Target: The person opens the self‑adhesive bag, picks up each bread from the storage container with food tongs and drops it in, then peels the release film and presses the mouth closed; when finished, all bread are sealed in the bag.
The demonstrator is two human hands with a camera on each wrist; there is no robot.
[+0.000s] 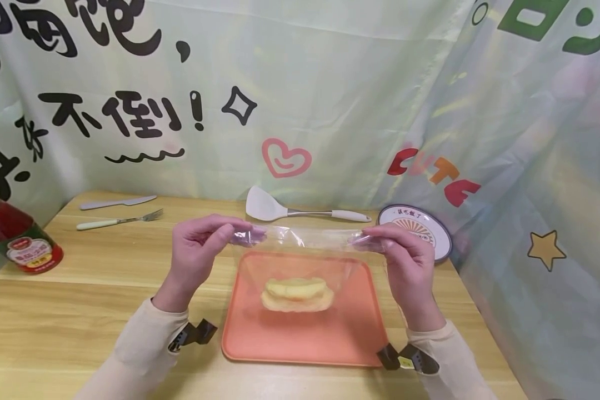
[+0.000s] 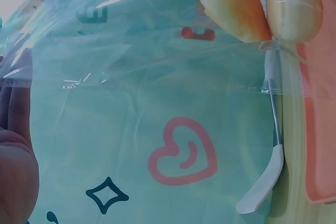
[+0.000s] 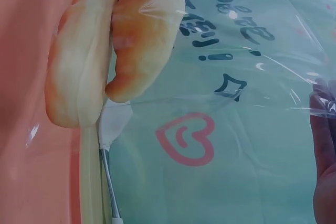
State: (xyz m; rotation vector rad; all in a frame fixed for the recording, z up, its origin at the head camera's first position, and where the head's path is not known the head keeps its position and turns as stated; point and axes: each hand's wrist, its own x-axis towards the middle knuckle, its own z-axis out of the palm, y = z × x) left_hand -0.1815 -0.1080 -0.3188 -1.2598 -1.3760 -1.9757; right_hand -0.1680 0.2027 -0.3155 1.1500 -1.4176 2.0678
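Note:
My left hand [image 1: 196, 258] pinches one upper corner of a clear plastic bag [image 1: 307, 238]; my right hand [image 1: 411, 269] pinches the opposite corner. Stretched between them, the bag hangs over an orange-pink tray [image 1: 300, 347]. Through the film, low in the bag, shows pale yellow bread [image 1: 297, 294], apparently above the tray. In the right wrist view it divides into a long pale roll [image 3: 81, 56] and a browned, curved roll [image 3: 144, 40] side by side. Several fingertips are covered by the shiny film.
Behind the tray lies a white spatula [image 1: 266, 205], with a round patterned plate [image 1: 442, 244] leaning at the right. A knife [image 1: 117, 203] and fork [image 1: 120, 220] lie at the back left. A red sauce bottle [image 1: 22, 241] stands at the left edge.

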